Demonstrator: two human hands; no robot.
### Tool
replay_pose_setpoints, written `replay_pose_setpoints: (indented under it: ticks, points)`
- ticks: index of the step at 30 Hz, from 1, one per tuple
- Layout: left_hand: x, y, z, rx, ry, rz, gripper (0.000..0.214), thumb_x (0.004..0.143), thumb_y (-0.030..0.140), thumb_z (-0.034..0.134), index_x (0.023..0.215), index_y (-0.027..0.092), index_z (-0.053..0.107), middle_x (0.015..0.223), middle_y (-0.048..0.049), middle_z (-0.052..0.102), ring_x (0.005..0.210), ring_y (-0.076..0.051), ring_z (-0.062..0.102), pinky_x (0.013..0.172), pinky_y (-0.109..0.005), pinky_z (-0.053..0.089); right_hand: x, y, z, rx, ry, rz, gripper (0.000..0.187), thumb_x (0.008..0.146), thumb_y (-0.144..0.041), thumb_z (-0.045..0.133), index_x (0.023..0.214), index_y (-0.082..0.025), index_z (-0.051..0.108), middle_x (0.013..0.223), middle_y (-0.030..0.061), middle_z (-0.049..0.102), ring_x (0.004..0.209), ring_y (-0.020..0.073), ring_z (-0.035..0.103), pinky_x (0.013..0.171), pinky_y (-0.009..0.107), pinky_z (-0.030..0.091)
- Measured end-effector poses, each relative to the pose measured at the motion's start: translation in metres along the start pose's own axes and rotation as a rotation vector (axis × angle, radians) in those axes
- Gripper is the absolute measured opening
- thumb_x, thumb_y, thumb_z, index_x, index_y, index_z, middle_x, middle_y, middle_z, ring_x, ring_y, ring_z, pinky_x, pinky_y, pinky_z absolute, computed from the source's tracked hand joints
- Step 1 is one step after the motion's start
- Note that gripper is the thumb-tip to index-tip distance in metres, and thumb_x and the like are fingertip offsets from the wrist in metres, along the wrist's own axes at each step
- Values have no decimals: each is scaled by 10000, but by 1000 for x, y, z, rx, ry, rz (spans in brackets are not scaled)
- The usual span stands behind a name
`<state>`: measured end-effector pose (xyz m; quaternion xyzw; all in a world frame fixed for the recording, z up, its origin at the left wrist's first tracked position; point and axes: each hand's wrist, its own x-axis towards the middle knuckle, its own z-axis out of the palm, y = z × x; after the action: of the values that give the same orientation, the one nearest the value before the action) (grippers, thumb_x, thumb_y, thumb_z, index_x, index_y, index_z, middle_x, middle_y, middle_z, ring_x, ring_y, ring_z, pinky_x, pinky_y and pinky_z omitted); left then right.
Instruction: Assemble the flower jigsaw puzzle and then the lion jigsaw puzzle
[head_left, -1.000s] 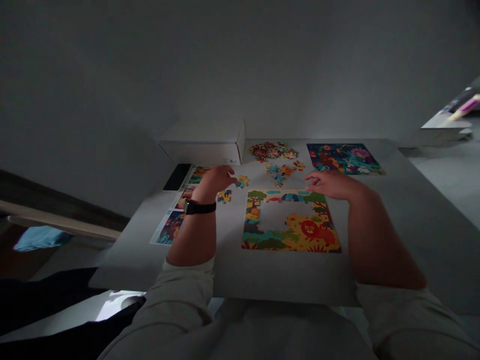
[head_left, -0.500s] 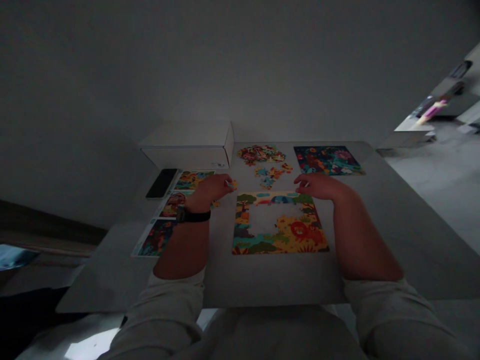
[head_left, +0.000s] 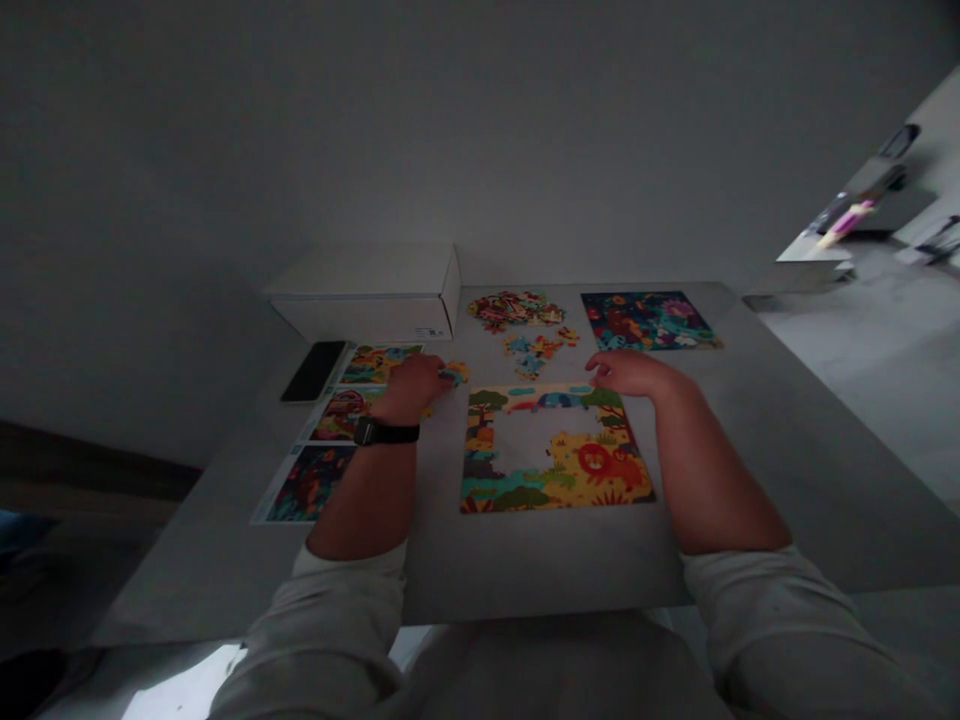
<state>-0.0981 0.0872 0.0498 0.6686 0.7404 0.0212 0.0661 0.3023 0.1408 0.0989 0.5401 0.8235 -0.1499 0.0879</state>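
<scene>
My left hand (head_left: 416, 386), wearing a black watch, is closed on a small puzzle piece (head_left: 456, 374) with blue and yellow on it, left of the puzzle's upper corner. In front of me lies a partly assembled jigsaw puzzle (head_left: 600, 462) with a lion, trees and a bare gap in its middle. My right hand (head_left: 626, 373) hovers by the puzzle's top right corner, fingers curved and slightly apart, with nothing visible in them. Several loose pieces (head_left: 531, 352) lie between the hands, above the puzzle.
A heap of puzzle pieces (head_left: 517, 308) sits at the back. A dark-coloured finished picture (head_left: 649, 320) lies back right. At the left are a white box (head_left: 367, 290), a black phone (head_left: 313, 371) and a sheet with printed pictures (head_left: 311, 482). The table (head_left: 540, 570) ends near my body.
My left hand has turned slightly, and more of the piece in it shows. The right hand stays near the puzzle's top right corner. The whole view has shifted a little.
</scene>
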Motion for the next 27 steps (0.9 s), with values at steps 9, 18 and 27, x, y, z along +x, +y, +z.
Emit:
replay_pose_setpoints:
  ticks: [9,18,27]
  points:
    - [9,7,18,-92,48,-29,375,913,367,770,1236,177,786,1256,-173,785,1188,-323,734,1014,-365,559,7,3,7,68,-8,-15,407,1005,-377,661,1382,-256,760,1239,89,834,1078,254,791,905,300,586]
    - [18,3,17,-408,155,54,429,942,231,687,1366,192,729,1189,-94,822,960,-209,766,899,-297,572,5,1,9,117,-11,21,416,1016,-389,681,1403,-251,750,1337,101,800,1133,254,777,976,304,566]
    - [14,7,26,-261,77,324,410,939,93,550,1211,228,826,1252,-65,829,1177,-240,766,1124,-348,550,9,-2,11,121,-26,7,385,1024,-349,684,1390,-250,753,1315,106,807,1100,256,784,971,317,579]
